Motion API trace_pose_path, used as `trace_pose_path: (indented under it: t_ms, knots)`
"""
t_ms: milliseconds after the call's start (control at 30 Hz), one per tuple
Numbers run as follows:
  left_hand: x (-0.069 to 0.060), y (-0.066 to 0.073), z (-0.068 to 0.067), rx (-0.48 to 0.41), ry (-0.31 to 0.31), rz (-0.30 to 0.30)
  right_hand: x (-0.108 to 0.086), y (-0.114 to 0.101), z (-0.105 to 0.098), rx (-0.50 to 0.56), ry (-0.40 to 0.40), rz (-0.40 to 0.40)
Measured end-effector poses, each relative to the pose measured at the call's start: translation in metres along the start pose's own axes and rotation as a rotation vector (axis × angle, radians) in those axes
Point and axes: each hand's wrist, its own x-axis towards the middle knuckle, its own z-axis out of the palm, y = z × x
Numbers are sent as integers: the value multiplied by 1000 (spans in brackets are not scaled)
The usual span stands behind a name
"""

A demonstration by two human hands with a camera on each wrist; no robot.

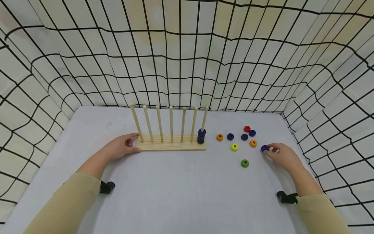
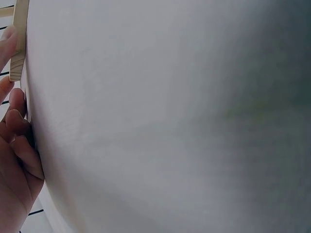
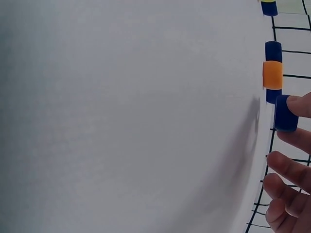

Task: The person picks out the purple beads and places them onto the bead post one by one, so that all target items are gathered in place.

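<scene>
A wooden base with several upright pegs stands at the centre; its rightmost peg carries a stack of dark blue beads. My left hand grips the base's left end between thumb and finger, its other fingers curled in the left wrist view. Right of the loose beads, my right hand pinches a dark blue bead between thumb and index finger. That blue bead shows in the right wrist view, the other fingers of the hand loosely bent.
Loose beads lie right of the base: red, orange, another orange, yellow, green and several dark blue. Black netting surrounds the white table at the back and sides.
</scene>
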Motion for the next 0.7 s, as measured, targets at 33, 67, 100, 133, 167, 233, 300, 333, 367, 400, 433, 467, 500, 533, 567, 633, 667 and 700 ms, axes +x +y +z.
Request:
trace_pose_path:
  t_ms: [33, 67, 100, 133, 167, 233, 300, 333, 367, 400, 433, 467, 500, 533, 567, 633, 667, 700]
  knots:
    - [0, 0, 0, 0, -2, -1, 0, 0, 0, 0, 4, -3]
    - [0, 1, 0, 0, -3, 0, -1, 0, 0, -1, 12, -7]
    - [0, 1, 0, 1, -4, 0, -1, 0, 0, -1, 21, -14]
    - [1, 1, -1, 1, -5, 0, -2, 0, 1, -4, 32, -21]
    - [1, 1, -1, 2, -4, 0, -2, 0, 1, -6, 42, -30]
    - [1, 0, -1, 3, -3, 4, -2, -1, 2, -11, 59, -41]
    - [2, -1, -1, 7, 0, -1, -2, -2, 1, -15, 69, -50]
    - [2, -1, -1, 8, 1, -3, -3, -2, 1, -15, 73, -53]
    - [2, -1, 0, 9, 2, -4, -3, -3, 0, -15, 77, -54]
    - [2, -1, -1, 9, 1, -1, -3, -4, 0, -16, 80, -55]
    - [2, -1, -1, 9, 0, 0, -4, -5, 0, -16, 82, -56]
    - [2, -1, 0, 8, 0, -2, -4, -6, -1, -16, 86, -57]
    - [2, -1, 0, 6, -1, 0, -4, -7, -1, -17, 89, -58]
    - [2, 0, 0, 5, -1, 3, -5, -7, -1, -17, 93, -60]
    - [2, 0, 0, 4, -2, 5, -5, -8, -2, -17, 95, -63]
    - [2, 0, 0, 2, -5, 6, -6, -10, -3, -16, 102, -70]
    - [1, 0, 0, 2, -5, 7, -7, -11, -3, -16, 107, -75]
    - [1, 0, 0, 2, -5, 8, -7, -12, -4, -15, 110, -81]
